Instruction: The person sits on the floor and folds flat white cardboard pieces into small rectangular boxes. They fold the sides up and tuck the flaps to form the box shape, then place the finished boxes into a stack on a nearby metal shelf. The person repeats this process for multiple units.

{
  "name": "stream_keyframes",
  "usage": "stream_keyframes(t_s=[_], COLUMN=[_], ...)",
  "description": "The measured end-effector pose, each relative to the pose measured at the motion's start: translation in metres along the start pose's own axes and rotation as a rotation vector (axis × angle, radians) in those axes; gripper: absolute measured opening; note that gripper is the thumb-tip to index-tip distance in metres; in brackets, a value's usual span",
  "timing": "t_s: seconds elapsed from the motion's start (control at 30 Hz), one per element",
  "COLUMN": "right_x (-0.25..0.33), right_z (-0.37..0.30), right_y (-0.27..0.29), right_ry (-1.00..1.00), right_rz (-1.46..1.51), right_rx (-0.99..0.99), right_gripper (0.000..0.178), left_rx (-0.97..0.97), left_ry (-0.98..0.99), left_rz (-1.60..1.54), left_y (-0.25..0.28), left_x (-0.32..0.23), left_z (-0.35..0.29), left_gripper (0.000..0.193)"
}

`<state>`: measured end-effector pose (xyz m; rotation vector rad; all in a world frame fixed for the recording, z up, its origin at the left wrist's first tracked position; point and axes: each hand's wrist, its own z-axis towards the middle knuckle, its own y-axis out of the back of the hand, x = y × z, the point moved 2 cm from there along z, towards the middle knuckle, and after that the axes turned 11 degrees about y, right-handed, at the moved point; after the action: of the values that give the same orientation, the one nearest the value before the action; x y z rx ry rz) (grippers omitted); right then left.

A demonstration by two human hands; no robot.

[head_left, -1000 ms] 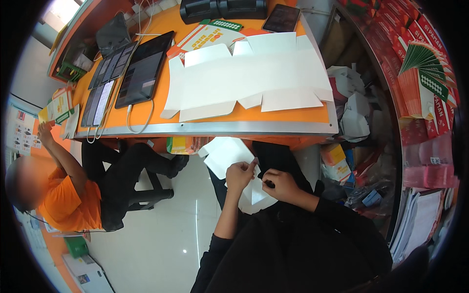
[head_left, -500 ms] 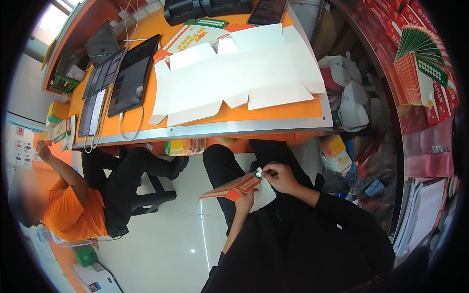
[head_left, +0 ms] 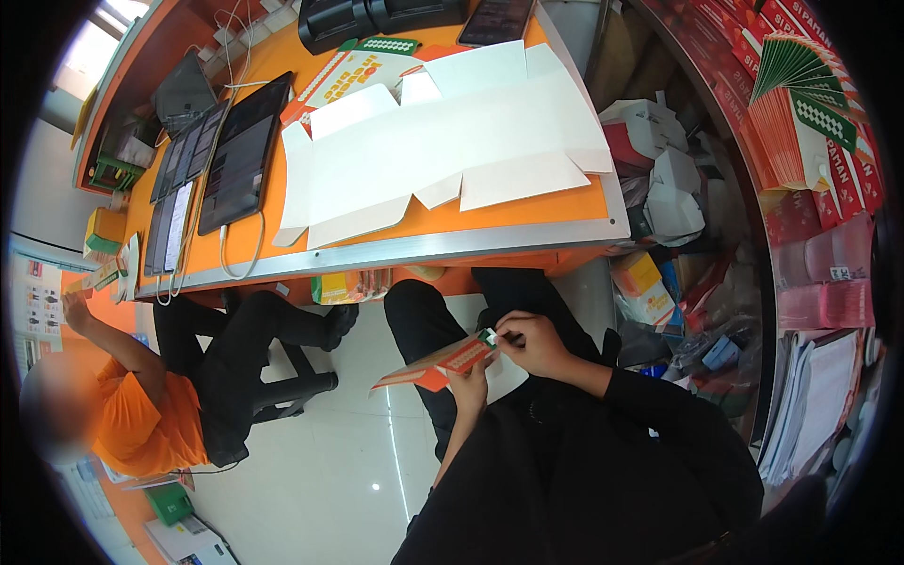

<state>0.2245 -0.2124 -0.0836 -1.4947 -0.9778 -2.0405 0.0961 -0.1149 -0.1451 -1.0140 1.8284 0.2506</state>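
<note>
The left hand (head_left: 469, 386) grips an orange carton (head_left: 435, 364), which partly hides it; to its right, the right hand (head_left: 535, 344) pinches a flap (head_left: 489, 336), details indistinct.

The wearer's two hands (head_left: 535, 347) hold one carton (head_left: 459, 361). One tabletop (head_left: 537, 212) carries one broad white blank (head_left: 424, 141) uppermost, one printed blank (head_left: 356, 75) beyond it, one large black tablet (head_left: 243, 155) and one phone (head_left: 496, 21) near its far right corner. One co-worker (head_left: 151, 414) and one stool (head_left: 297, 388) show. At right: two white boxes (head_left: 675, 198), one fanned card stack (head_left: 786, 132), too tight to count.
</note>
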Motion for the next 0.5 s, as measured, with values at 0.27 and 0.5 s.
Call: stream_keyframes(t_s=[0.27, 0.5], right_x=[-0.02, -0.034], right_z=[-0.001, -0.004], right_y=[0.002, 0.003], right_ry=[-0.112, -0.232], right_rz=[0.122, 0.182], right_rx=[0.028, 0.065], right_gripper=[0.011, 0.011], left_rx=[0.05, 0.051], left_ry=[0.065, -0.075], left_rz=[0.027, 0.059], left_y=[-0.005, -0.009], left_x=[-0.005, 0.002], left_z=[0.009, 0.011], left_gripper=[0.023, 0.019])
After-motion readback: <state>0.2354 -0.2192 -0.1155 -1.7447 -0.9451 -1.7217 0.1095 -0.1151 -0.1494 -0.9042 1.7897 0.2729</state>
